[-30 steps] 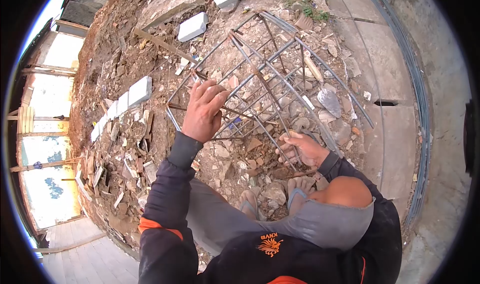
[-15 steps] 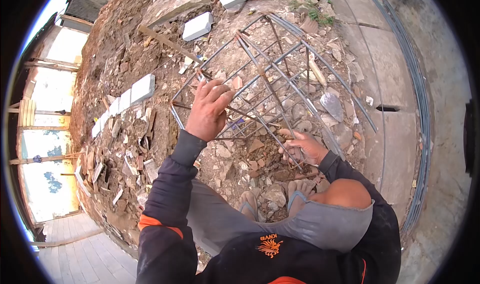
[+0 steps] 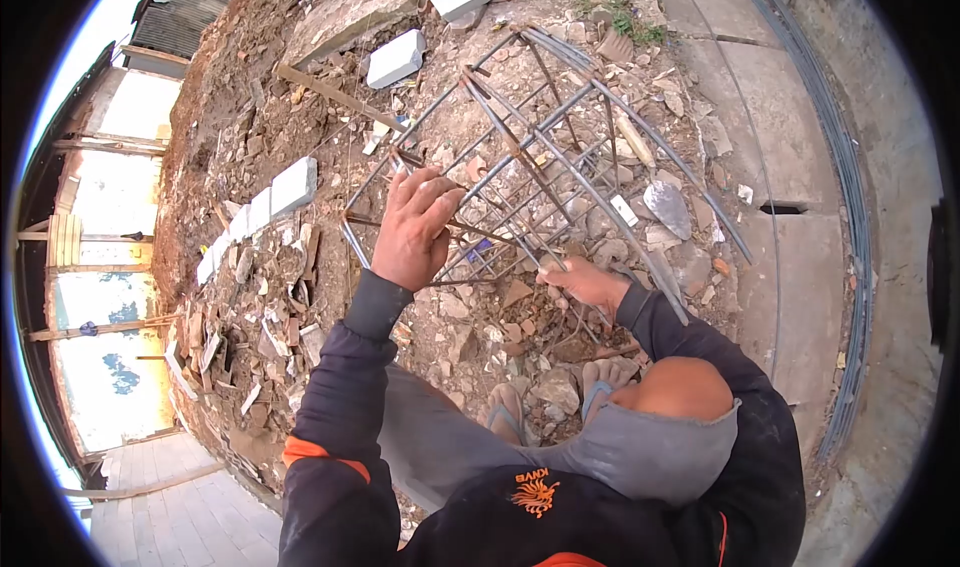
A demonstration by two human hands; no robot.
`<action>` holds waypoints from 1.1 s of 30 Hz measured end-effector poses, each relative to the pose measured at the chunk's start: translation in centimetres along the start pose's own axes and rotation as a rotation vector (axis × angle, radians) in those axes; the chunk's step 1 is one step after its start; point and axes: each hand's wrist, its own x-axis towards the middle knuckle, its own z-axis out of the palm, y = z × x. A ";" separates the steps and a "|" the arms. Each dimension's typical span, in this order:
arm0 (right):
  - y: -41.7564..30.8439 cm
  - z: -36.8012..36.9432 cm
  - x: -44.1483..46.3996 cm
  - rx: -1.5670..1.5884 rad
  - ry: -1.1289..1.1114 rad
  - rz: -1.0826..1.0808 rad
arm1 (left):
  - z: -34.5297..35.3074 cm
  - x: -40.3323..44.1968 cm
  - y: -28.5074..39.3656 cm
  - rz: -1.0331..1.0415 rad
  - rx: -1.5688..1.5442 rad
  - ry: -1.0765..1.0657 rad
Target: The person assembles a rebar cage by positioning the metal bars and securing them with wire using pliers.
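Observation:
A cage of steel rebar (image 3: 541, 127), long bars joined by rusty square stirrups, lies tilted over the rubble in front of me. My left hand (image 3: 415, 229) is closed on its near left corner, with the fingers over a stirrup. Lower right, my right hand (image 3: 585, 284) is closed around the near end of a lower bar of the cage. The palm side of that hand is hidden, so its exact grip does not show.
Broken brick and stone cover the ground. White blocks (image 3: 396, 59) lie further off, and more stand in a row (image 3: 293, 185) at left. A trowel-shaped grey piece (image 3: 667, 210) lies right of the cage. Long rebars (image 3: 848, 197) run along the wall over concrete slabs (image 3: 805, 277).
My right hand has shifted left and slightly up, and its fingers have closed more. The left hand stays on the cage corner. The cage's far end sits slightly further left.

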 end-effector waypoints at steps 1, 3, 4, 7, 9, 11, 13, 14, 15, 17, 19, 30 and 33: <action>-0.9 0.9 -0.7 -0.054 0.099 0.025 | 0.0 0.0 0.0 0.000 0.000 -0.003; -1.4 1.7 -1.1 -0.111 0.195 0.051 | 0.0 0.0 0.1 0.000 0.002 -0.004; -1.4 1.8 -1.0 -0.030 0.223 0.056 | 0.0 0.1 -0.1 -0.004 0.004 0.001; -3.0 1.7 -1.6 -0.116 0.292 0.071 | 0.0 0.0 -0.1 -0.001 -0.021 -0.013; -2.9 0.6 -0.7 -0.352 0.399 0.041 | 0.0 0.1 -0.1 0.003 -0.010 -0.014; 1.3 -0.2 0.6 -0.515 0.483 -0.056 | -0.1 0.0 0.2 0.010 -0.004 -0.008; 5.2 -1.0 1.9 -0.702 0.602 -0.234 | 0.2 0.1 -0.2 0.020 -0.004 0.010; 3.7 -1.2 2.0 -0.706 0.601 -0.252 | 0.4 -0.1 -0.1 -0.001 0.015 0.003; 2.3 -0.3 0.6 -0.576 0.547 -0.152 | 0.3 -0.1 -0.4 0.003 0.004 0.001; -0.1 0.9 -2.3 -0.429 0.485 -0.114 | 0.3 0.0 -0.4 0.005 -0.021 -0.009; -0.3 -0.5 -3.0 -0.401 0.454 -0.130 | 0.3 0.1 -0.5 0.018 -0.007 -0.011; -3.7 -2.7 -2.5 -0.829 0.363 -0.124 | 0.0 0.1 0.2 -0.009 -0.002 0.011; -4.4 -3.1 -2.7 -0.843 0.353 -0.056 | -0.2 0.1 0.1 -0.010 -0.013 -0.013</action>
